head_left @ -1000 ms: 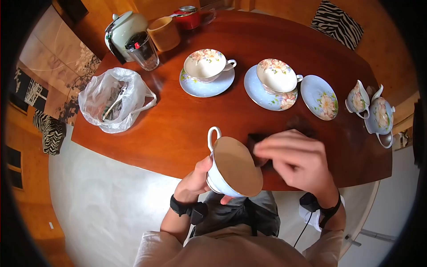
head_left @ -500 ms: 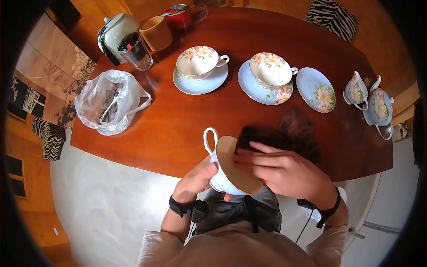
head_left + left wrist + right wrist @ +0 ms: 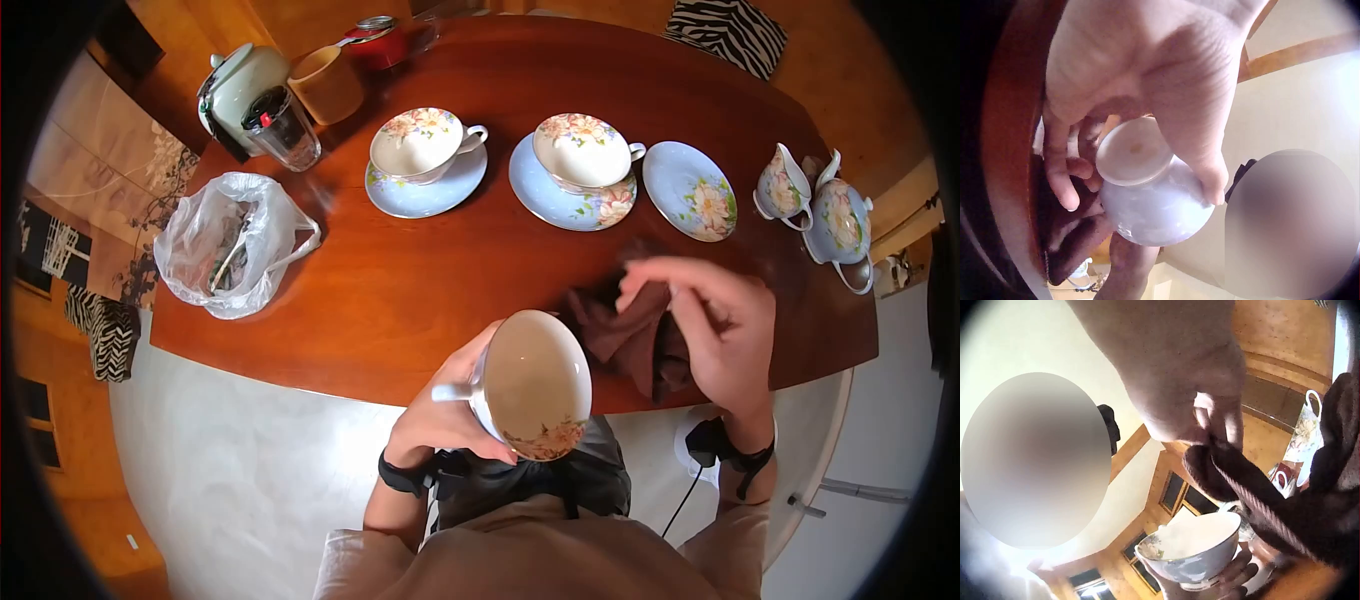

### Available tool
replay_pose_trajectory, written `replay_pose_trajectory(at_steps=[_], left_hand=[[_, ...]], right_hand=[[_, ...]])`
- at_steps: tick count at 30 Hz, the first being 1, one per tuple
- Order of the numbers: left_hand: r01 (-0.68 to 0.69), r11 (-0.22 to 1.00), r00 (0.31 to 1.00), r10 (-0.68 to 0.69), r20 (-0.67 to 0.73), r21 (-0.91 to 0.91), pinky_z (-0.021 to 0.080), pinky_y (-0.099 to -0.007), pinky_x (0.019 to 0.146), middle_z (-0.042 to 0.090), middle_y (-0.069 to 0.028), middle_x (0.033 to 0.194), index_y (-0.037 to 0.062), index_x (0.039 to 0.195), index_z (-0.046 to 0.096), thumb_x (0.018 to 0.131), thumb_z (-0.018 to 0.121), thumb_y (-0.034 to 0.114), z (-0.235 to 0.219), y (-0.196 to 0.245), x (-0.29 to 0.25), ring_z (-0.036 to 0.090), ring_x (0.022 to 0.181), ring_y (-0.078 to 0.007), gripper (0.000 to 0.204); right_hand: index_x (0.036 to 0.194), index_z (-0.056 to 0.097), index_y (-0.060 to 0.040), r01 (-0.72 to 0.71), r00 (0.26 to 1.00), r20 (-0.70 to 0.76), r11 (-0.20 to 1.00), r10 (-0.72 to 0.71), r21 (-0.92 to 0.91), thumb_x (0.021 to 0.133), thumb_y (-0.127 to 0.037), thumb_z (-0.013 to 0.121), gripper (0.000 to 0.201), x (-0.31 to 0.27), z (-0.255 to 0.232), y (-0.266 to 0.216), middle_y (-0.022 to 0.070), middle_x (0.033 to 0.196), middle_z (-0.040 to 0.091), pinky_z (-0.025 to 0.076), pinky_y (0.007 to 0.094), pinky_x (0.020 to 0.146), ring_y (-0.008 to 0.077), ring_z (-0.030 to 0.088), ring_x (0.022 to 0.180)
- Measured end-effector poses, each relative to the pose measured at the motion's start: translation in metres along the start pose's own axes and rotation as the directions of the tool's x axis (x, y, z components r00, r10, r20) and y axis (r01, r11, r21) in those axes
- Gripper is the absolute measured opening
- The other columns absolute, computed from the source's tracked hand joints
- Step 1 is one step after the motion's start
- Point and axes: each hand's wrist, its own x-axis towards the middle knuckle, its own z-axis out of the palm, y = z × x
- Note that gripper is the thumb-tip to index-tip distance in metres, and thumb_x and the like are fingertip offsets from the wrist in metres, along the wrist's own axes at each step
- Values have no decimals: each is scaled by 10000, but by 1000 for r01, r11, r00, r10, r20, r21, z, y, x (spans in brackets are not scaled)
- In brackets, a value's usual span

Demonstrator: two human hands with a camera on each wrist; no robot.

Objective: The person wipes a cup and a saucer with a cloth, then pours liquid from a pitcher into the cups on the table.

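Note:
In the head view my left hand (image 3: 440,415) grips a pale blue teacup (image 3: 538,390) near the table's front edge. Its white inside, with flowers near the rim, faces up at me, and its handle points left. The left wrist view shows the teacup's round foot (image 3: 1135,153), with thumb and fingers spread around the cup's sides. My right hand (image 3: 728,335), to the right of the cup, pinches a dark brown cloth (image 3: 632,350) between thumb and fingers. Folds of the cloth (image 3: 1260,494) hang from the fingertips in the right wrist view, apart from the cup.
Two flowered teacups (image 3: 415,145) on saucers (image 3: 430,200) stand beyond my hands, with a bare saucer (image 3: 690,190) beside them. A creamer (image 3: 783,188) and teapot (image 3: 840,222) are at right. A plastic bag (image 3: 235,245), glass tumbler (image 3: 290,135), wooden cup (image 3: 328,88) and pale jar (image 3: 245,85) stand at left.
My right hand, which was at the cup's opening with the cloth half a second ago, has drawn back to the right. The cup has turned, its handle swinging from upward to left.

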Motion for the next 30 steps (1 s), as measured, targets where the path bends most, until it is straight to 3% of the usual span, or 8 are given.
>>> replay_pose_trajectory(at_steps=[5,8,15,19,22,26,28,30], left_hand=[[-27,1000,993,28,-112,15,377,-398,1124,515,-66,1436,58,1501,385,473,1016,250,2,-1,-1,489,1334,-220,1221],[-15,1000,989,18,-149,23,371,-399,1133,503,-64,1452,70,1510,375,470,1011,227,-6,-7,-2,482,1344,-218,1230],[-70,996,987,77,-143,50,362,-401,1146,494,-60,1474,73,1509,392,469,1014,202,-2,-6,4,475,1357,-217,1219],[-158,980,987,160,-11,119,353,-393,1147,488,-65,1481,63,1508,396,490,1015,226,-8,-9,10,470,1362,-217,1203],[-243,961,970,237,64,134,349,-386,1143,487,-76,1475,43,1504,391,539,1002,256,-16,-16,15,469,1358,-212,1163],[-227,974,972,227,-54,13,349,-376,1134,492,-94,1455,10,1492,388,611,969,324,-7,-16,14,472,1342,-207,1101],[-267,963,961,269,-65,47,351,-371,1130,494,-100,1448,0,1487,389,628,957,350,-9,-21,15,474,1336,-208,1087],[-277,956,954,285,-90,95,351,-365,1126,495,-103,1443,-6,1483,391,633,950,365,-12,-26,13,475,1333,-209,1083]], right_hand=[[1163,684,37,3,982,-188,987,28,163,978,65,529,243,0,15,6,106,1002,751,568,239,729,131,718,876],[1175,679,38,-76,993,-64,967,94,242,969,63,558,241,-3,19,5,112,1008,751,585,245,737,135,724,890],[1029,731,27,-126,991,-39,985,131,114,908,23,679,131,-4,25,15,76,862,754,564,236,609,87,704,725],[964,729,16,-130,971,-187,986,147,101,859,9,747,107,-1,26,5,67,838,749,545,223,598,82,687,677],[961,737,-1,40,965,-255,994,-66,-105,835,11,764,130,-2,35,12,76,821,742,544,228,608,98,690,684],[939,712,26,536,827,25,776,-561,-333,751,28,738,189,-5,55,28,135,972,720,601,342,702,258,718,854],[966,702,26,654,756,318,639,-572,-406,752,-59,683,231,-7,58,28,132,1090,682,591,348,862,262,679,1026],[982,715,23,647,749,432,695,-502,-315,733,-34,691,257,-12,60,34,122,1117,704,601,380,843,274,694,1055]])
